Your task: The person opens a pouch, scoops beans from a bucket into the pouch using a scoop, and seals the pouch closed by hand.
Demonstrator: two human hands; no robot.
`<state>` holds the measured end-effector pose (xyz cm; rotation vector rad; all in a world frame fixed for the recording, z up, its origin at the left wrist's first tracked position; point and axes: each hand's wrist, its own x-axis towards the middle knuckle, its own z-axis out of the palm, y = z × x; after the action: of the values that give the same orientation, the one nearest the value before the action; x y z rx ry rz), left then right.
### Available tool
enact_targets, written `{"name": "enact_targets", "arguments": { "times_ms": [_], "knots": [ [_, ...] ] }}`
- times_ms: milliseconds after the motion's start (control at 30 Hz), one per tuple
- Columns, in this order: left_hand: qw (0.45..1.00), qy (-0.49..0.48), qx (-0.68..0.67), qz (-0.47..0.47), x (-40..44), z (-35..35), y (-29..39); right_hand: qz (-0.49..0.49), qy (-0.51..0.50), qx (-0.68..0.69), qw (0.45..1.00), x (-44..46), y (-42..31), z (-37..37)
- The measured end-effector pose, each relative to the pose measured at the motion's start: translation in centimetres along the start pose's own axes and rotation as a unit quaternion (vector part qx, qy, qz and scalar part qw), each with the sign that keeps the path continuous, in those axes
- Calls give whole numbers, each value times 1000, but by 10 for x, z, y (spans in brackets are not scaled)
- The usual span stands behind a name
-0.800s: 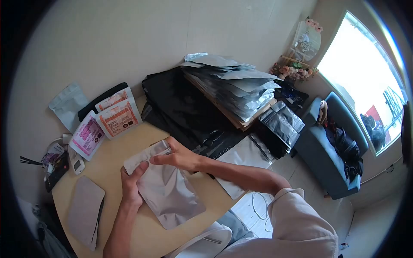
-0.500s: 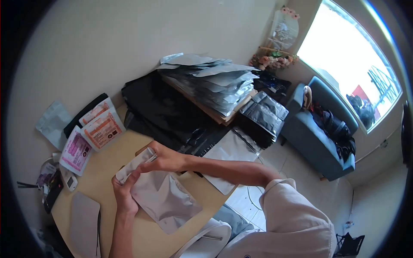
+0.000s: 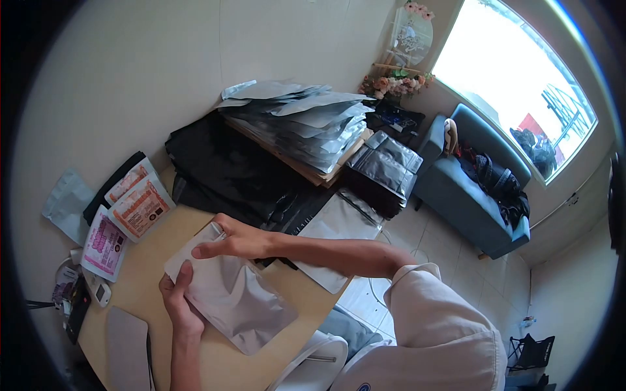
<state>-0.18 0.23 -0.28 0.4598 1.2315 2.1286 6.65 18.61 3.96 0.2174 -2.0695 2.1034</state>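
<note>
In my head view, left fingers (image 3: 184, 276) and right fingers (image 3: 211, 249) grasp the pouch (image 3: 242, 306) by its top end over the counter (image 3: 142, 280); I judge pickup done, release not, and the grey stack (image 3: 127, 345) untouched.

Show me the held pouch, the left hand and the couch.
Pouch (image 3: 236, 301): head view, on its creased middle.
Left hand (image 3: 183, 308): head view, on the hand below the thumb.
Couch (image 3: 456, 184): head view, on the seat.

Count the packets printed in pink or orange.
3: a pink-printed packet at left, the front orange packet to its right, and the rear orange packet partly covered behind that one. Others may be hidden behind.
</note>
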Motion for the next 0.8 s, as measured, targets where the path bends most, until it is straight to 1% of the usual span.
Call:
{"name": "enact_targets", "arguments": {
  "times_ms": [67, 167, 267, 367, 467, 567, 667, 767, 800],
  "knots": [
    [1000, 5, -3, 3, 0, 0, -1, 19, -34, 8, 999, 0, -4, -5],
    [1000, 14, -3, 4, -1, 1, 1, 28, -56, -9, 998, 0, -7, -11],
    [1000, 18, 10, -3, -2, 3, 4, 49, -52, 7, 997, -1, -11, -9],
    [999, 35, 10, 1, -1, 0, 2, 17, -42, 35, 998, 0, -6, -6],
    [1000, 10, -15, -13, 0, -3, 3, 32, -50, 39, 998, 2, 2, -10],
    [999, 31, -38, -24, -1, 1, 5, 43, -59, 27, 997, 3, 4, -14],
    [1000, 22, -14, -8, 2, -2, 1, 44, -50, 51, 996, 1, -3, -10],
    [1000, 21, -1, 12, 0, 5, 4, -13, -7, 61, 998, 3, 0, -2],
    [1000, 17, -5, 12, 1, 5, 4, 25, -11, 33, 999, 2, -2, -6]
  ]
}}
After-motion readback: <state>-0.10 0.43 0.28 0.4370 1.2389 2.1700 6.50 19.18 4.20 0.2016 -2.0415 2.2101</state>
